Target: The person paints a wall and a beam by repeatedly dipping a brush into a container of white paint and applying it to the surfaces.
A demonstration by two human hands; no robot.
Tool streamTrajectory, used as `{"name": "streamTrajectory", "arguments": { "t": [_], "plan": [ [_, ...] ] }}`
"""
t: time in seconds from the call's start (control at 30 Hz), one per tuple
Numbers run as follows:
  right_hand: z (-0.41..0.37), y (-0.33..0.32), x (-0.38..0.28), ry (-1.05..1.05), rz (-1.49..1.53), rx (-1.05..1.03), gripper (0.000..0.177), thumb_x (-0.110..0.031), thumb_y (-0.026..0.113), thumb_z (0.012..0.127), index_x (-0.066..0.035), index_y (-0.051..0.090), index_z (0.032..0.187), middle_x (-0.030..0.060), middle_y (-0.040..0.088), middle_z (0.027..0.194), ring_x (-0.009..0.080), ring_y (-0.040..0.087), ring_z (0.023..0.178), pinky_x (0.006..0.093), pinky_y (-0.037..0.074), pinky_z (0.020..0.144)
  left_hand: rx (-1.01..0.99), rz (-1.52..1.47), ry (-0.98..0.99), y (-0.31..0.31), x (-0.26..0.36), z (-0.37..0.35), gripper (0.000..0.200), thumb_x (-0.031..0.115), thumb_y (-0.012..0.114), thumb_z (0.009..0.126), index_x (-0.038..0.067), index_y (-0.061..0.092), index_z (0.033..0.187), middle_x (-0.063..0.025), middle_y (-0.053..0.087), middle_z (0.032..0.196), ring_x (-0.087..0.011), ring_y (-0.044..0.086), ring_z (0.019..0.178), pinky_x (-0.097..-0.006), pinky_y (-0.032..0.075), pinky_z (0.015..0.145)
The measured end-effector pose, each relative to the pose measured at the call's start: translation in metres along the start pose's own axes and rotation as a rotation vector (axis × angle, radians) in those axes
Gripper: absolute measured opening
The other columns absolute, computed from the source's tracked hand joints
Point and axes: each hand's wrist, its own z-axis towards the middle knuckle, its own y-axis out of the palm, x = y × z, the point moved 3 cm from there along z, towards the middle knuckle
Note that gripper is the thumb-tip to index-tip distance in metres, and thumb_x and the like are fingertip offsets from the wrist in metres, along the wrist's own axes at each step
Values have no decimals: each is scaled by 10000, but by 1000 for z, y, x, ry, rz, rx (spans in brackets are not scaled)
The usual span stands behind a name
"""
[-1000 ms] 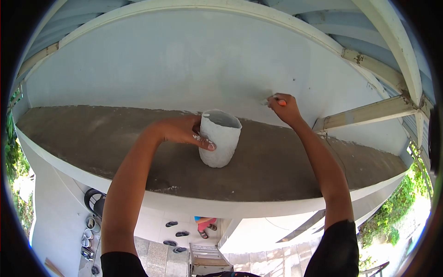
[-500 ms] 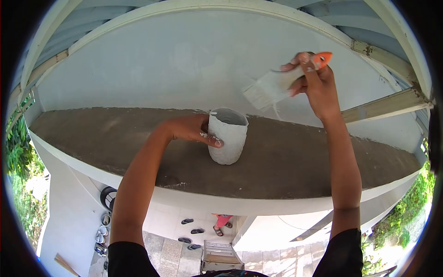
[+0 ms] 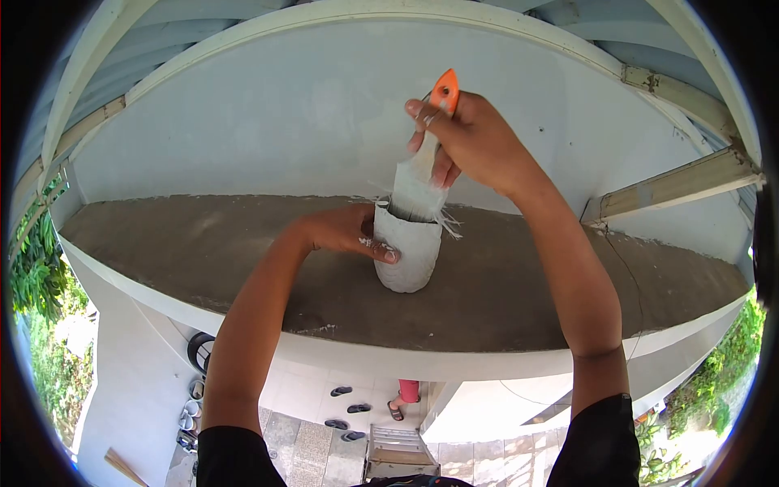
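A white, paint-coated container [image 3: 410, 256] stands upright on a brown concrete ledge [image 3: 503, 292]. My left hand [image 3: 353, 234] is wrapped around its left side, thumb at the front, with white paint on the skin. My right hand [image 3: 458, 134] grips a wide paintbrush [image 3: 420, 172] by its orange-tipped handle. The brush points down, its bristles partly inside the container's mouth, and some stray bristles stick out over the right rim. What lies inside the container is hidden.
A pale wall [image 3: 284, 114] rises behind the ledge. A wooden beam [image 3: 673, 191] juts in at the right. Far below are a ladder [image 3: 399, 448], several sandals [image 3: 359, 408] on the floor and a person's leg [image 3: 408, 394].
My right hand has swung left and turned the paintbrush downward, bringing its bristles into the container. My left hand keeps its hold. The person below has shifted.
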Motion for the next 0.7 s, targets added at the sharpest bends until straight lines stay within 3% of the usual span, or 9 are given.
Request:
{"name": "streamTrajectory", "arguments": {
  "t": [0.1,0.17,0.3,0.37,0.47,0.57,0.7],
  "plan": [
    [-1,14,12,31,-25,-81,431,-380,559,1039,48,604,1012,122,687,845,174,650,520,319,581,506,13,45,-12,-4,-3,2,801,361,884,783,-2,515,1395,-99,637,1311,-208,564,1227,-369,431,1078],
    [-5,23,20,36,-41,-147,405,-354,570,1044,49,603,1026,109,678,843,170,659,539,304,577,524,-23,88,-93,-5,0,1,937,474,893,736,6,481,1436,-144,595,1381,-272,543,1298,-402,416,1118],
    [-11,27,22,-34,-102,-224,360,-328,611,1028,31,612,1023,95,676,860,160,658,554,282,555,533,5,117,-128,1,10,-5,934,479,896,730,3,492,1424,-148,606,1365,-277,555,1287,-401,425,1112],
    [-14,22,11,-113,-151,-206,316,-290,645,1013,25,623,1007,95,670,878,147,653,567,275,529,526,75,100,-42,-1,4,-3,779,409,879,777,-1,554,1354,-98,652,1273,-213,595,1179,-372,453,1044],
    [-17,8,3,-246,-74,-159,287,-289,651,1011,-2,629,1011,61,649,815,127,633,566,273,480,510,11,156,-84,-1,11,-4,819,408,879,778,2,521,1393,-110,635,1311,-228,580,1212,-380,448,1058],
    [-20,-14,-10,-376,-3,-34,250,-242,647,1013,6,640,1040,66,654,828,117,590,536,260,466,492,8,84,29,-4,-8,3,877,409,883,772,3,480,1436,-121,614,1352,-244,562,1249,-387,439,1081],
    [-25,-43,-22,-472,93,93,254,-221,646,1013,32,659,999,77,664,875,119,576,543,264,467,484,35,104,12,-2,-3,1,910,411,888,766,4,458,1457,-129,600,1378,-251,547,1280,-390,427,1102]
  ]
}}
